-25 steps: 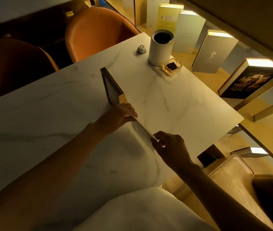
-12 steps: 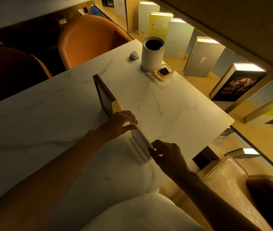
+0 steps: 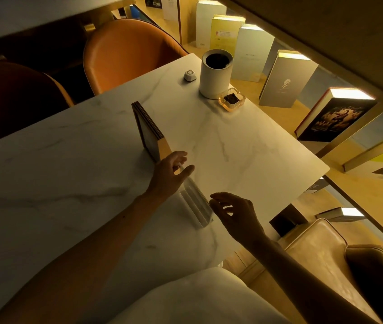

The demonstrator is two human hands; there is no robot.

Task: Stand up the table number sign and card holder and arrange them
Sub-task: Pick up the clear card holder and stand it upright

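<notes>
Clear card holder (image 3: pixel 196 202) upright between open hands.

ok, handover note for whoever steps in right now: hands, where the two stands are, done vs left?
Left hand: open, fingers spread at the far top end of the clear card holder; whether it touches is unclear.
Right hand: open, empty, just off the holder's near end.
Clear card holder: upright on its base on the marble table, near the front edge.
Table number sign: dark framed panel standing on edge just beyond the holder, roughly in line with it.
Done: both pieces stand.
Left: probably only final alignment; check the holder stays put once fully released.
</notes>
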